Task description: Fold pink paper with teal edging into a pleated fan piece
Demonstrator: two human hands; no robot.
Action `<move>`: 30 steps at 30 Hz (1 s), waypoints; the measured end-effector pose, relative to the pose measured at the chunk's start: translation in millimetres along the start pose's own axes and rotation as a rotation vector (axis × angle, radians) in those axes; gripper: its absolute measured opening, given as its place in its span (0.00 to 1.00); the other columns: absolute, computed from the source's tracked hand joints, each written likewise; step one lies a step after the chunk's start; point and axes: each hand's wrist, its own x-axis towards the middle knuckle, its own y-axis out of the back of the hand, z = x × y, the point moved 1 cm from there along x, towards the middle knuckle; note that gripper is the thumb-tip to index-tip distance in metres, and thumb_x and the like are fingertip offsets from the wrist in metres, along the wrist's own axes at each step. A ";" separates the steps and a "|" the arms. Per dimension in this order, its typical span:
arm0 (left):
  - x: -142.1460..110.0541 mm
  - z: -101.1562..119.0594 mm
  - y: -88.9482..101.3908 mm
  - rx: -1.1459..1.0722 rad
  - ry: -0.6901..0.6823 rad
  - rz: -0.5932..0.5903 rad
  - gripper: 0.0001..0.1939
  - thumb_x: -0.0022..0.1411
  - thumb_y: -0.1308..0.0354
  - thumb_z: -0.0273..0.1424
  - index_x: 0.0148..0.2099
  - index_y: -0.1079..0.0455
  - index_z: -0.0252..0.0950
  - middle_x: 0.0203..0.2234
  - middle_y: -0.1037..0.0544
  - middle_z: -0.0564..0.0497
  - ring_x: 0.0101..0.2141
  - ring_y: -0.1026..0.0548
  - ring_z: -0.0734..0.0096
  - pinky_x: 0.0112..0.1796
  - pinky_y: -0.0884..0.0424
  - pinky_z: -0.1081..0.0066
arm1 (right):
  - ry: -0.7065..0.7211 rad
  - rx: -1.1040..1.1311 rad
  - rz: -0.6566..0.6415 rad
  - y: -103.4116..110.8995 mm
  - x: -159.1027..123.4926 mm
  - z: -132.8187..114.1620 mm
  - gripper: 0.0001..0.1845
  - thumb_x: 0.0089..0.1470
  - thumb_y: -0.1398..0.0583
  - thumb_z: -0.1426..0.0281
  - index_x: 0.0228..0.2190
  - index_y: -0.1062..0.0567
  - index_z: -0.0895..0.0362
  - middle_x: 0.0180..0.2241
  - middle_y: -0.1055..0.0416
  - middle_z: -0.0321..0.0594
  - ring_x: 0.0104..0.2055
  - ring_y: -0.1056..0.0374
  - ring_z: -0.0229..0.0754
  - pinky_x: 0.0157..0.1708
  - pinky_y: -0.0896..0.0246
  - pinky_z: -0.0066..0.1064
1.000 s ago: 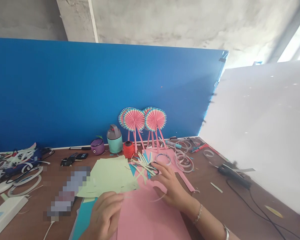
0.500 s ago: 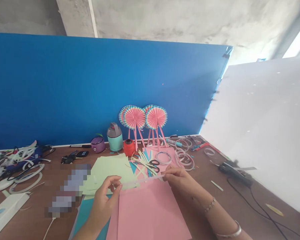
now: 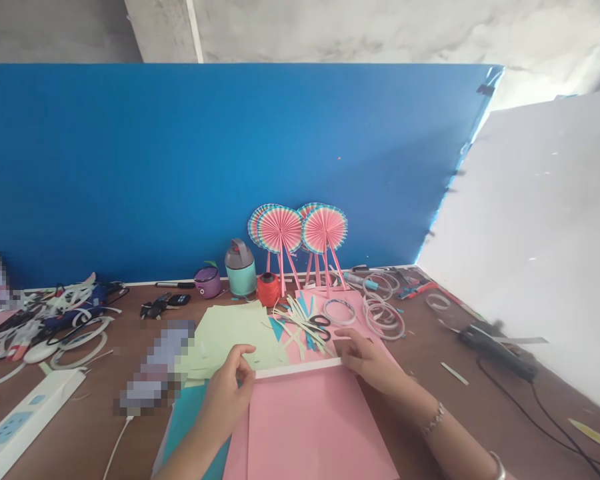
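Our left hand and right hand pinch the white strip along the far edge of the pink sheet, still unpleated, while 4 pleated fans stand assembled.

Pink sheet, lower centre: plain, no print seen. White strip along its top edge. Left of that, pale green paper over teal paper. Round fans, mid-frame: pink pleats in radiating lines, rims banded cream and blue; handles pink. Flask turquoise with grey top. Small pot purple, spool-like item red. Divider solid blue, right panel white. Tabletop brown. Pixelated patch, left of centre: looks bluish-lilac, pattern unclear.
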 end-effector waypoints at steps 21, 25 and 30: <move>-3.8 1.7 -12.0 0.238 0.043 -0.071 0.18 0.59 0.57 0.21 0.51 0.42 0.39 0.26 0.30 0.56 0.30 0.27 0.70 0.32 0.37 0.75 | -0.005 -0.270 0.025 -10.3 0.7 -3.0 0.15 0.42 0.51 0.81 0.34 0.39 0.55 0.22 0.36 0.30 0.25 0.39 0.37 0.27 0.52 0.26; -3.6 7.6 -11.2 0.266 0.056 -0.070 0.18 0.60 0.58 0.22 0.51 0.42 0.38 0.27 0.29 0.54 0.31 0.26 0.69 0.33 0.37 0.74 | -0.010 -0.296 0.029 -11.4 0.2 -4.5 0.15 0.41 0.52 0.81 0.33 0.40 0.55 0.23 0.36 0.30 0.25 0.39 0.37 0.27 0.53 0.27; -2.2 8.8 -11.8 0.275 0.076 -0.078 0.18 0.61 0.58 0.22 0.52 0.42 0.38 0.28 0.28 0.53 0.33 0.26 0.68 0.34 0.35 0.73 | -0.025 -0.309 0.020 -13.4 -0.8 -5.3 0.15 0.42 0.52 0.81 0.34 0.41 0.54 0.23 0.37 0.30 0.25 0.40 0.37 0.26 0.54 0.26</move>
